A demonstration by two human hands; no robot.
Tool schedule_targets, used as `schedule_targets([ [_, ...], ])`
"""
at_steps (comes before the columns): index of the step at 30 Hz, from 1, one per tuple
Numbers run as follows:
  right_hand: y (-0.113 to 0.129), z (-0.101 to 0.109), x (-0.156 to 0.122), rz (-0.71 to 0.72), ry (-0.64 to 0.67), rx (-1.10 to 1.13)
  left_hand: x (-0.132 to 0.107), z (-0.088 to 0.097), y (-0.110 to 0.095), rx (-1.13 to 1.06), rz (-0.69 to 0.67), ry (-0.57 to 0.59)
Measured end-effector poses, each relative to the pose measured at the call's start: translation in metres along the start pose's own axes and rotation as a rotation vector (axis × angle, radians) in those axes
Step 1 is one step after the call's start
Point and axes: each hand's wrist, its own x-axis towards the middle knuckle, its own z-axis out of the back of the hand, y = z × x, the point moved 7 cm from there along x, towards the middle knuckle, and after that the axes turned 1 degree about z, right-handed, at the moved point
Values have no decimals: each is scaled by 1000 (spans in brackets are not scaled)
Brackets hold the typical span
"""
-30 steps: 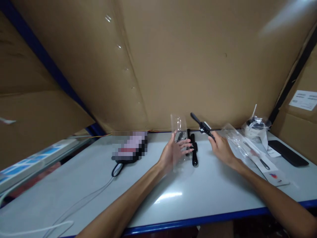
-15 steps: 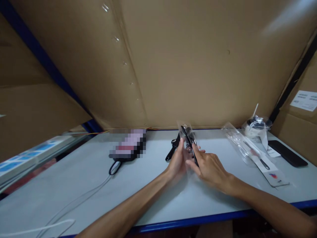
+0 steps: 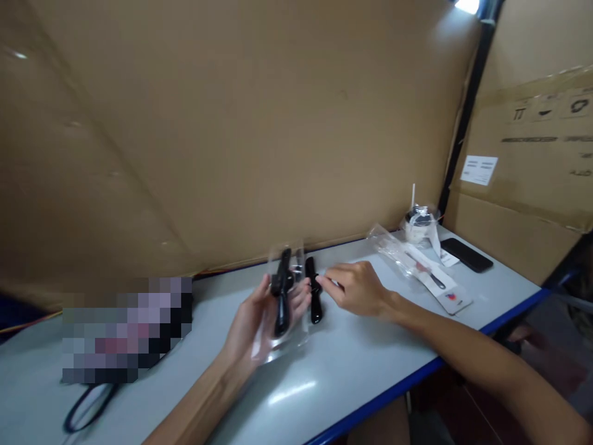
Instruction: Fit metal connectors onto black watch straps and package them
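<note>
A brown cardboard wall (image 3: 259, 123) backs a pale table (image 3: 352, 364) with a blue edge; every place below is taken from the plastic sleeve (image 3: 296, 330) near the middle of the table.

Well to the left of the sleeve lies a dark-edged device (image 3: 180, 315), its face blurred out, with a black strap (image 3: 69, 420) looped in front of it.

Under the sleeve is the left hand (image 3: 248, 327), palm up and half curled, thumb on one side and fingers on the other, bearing the sleeve and a black tool (image 3: 283, 290). Whether that tool is fully inside or partly on top cannot be told.

Just right of the sleeve a second tool (image 3: 315, 306) lies on the table. The right hand (image 3: 356, 287) is over it, fingertips bunched at its side; whether they grip it is unclear.

The step in hand looks like bagging one tool while reaching for the other. Lifting the second tool would call for a firm pinch while the left hand keeps the sleeve level.

Farther right of the sleeve come a clear packet (image 3: 393, 250) with a printed card (image 3: 449, 296), a plastic-wrapped cup (image 3: 417, 232), a black phone (image 3: 467, 254) and, beyond, a labelled cardboard box (image 3: 532, 185).
</note>
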Motion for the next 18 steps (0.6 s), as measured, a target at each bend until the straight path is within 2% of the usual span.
schedule_targets([
  [3, -27, 16, 7, -115, -45, -78, -2, 4, -13, 124, -33, -70],
  [6, -57, 48, 1, -292, -83, -194, -2, 6, -21, 166, -48, -81],
  [9, -87, 90, -30, -572, -143, -405, -1, 7, -25, 142, -56, -56],
  [10, -96, 100, -45, -671, -109, -483, 0, 7, -26, 134, -62, -44],
  [11, -104, 104, -58, -736, -19, -533, 0, 7, -28, 127, -72, -33],
  [13, -117, 101, -83, -827, 202, -526, 2, 6, -31, 113, -95, -10],
  [15, -122, 91, -101, -874, 349, -447, 3, 5, -34, 99, -117, 4],
  [16, -121, 85, -106, -878, 372, -403, 3, 4, -36, 90, -128, 10],
  [18, -112, 72, -108, -842, 341, -330, 4, 5, -39, 67, -143, 19],
])
